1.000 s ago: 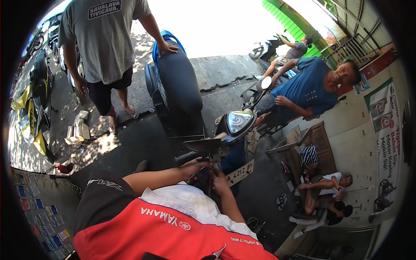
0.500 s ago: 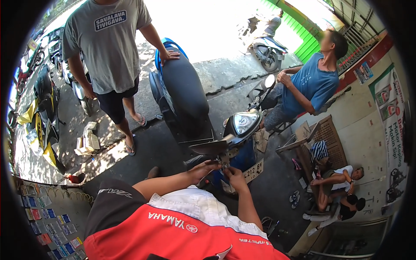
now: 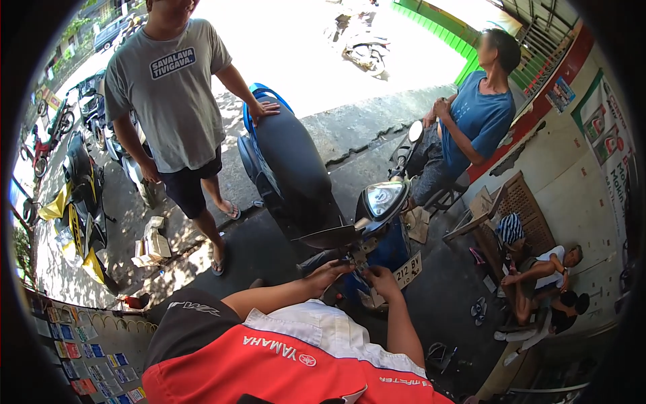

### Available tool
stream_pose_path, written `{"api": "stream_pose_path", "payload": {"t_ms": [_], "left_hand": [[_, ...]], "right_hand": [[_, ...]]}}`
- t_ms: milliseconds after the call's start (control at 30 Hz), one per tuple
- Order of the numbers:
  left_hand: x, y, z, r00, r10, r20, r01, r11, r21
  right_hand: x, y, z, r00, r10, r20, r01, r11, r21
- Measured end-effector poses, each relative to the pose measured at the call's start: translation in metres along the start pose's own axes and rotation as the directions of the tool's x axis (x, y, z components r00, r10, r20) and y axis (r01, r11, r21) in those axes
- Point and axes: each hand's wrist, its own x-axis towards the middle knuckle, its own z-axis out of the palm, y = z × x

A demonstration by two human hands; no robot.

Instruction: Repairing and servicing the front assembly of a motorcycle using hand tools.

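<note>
A blue scooter (image 3: pixel 289 168) with a long black seat stands in front of me, its headlight (image 3: pixel 382 198) facing right. My left hand (image 3: pixel 328 273) and my right hand (image 3: pixel 381 276) meet at a small fitting (image 3: pixel 354 259) on the handlebar just below the headlight. The fingers of both hands curl around it. Any tool or loose part between them is too small to make out. My forearms reach in from the lower edge over my red and white shirt.
A person in a grey shirt (image 3: pixel 171 101) stands at the left with one hand on the scooter's tail. A person in blue (image 3: pixel 471 128) sits at the right. A wooden bench (image 3: pixel 501 209), a seated child (image 3: pixel 545 276), parked motorbikes (image 3: pixel 77 195) and cardboard boxes (image 3: pixel 151 246) surround us.
My hands stay at the handlebar fitting while the view shifts. The person in blue has sat more upright and drawn a hand to the chest.
</note>
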Motion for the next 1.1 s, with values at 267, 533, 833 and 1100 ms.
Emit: {"api": "stream_pose_path", "payload": {"t_ms": [267,533,833,1100], "left_hand": [[-0.010,0.006,0.005,0.999,-0.037,0.008,0.037,0.997,-0.069],[-0.009,0.003,0.001,0.999,0.038,-0.021,-0.038,0.999,-0.006],[-0.014,0.016,0.017,0.998,-0.067,0.018,0.068,0.992,-0.106],[0.001,0.005,0.001,0.994,-0.006,-0.105,0.012,0.998,0.063]], "right_hand": [[-0.003,-0.010,0.005,1.000,-0.020,0.009,0.021,0.990,-0.141],[-0.015,0.010,0.064,0.994,-0.098,0.048,0.089,0.984,0.154],[0.007,-0.017,-0.033,0.994,-0.104,-0.018,0.097,0.970,-0.223],[-0.005,0.014,0.066,0.984,-0.138,0.111,0.123,0.983,0.136]]}}
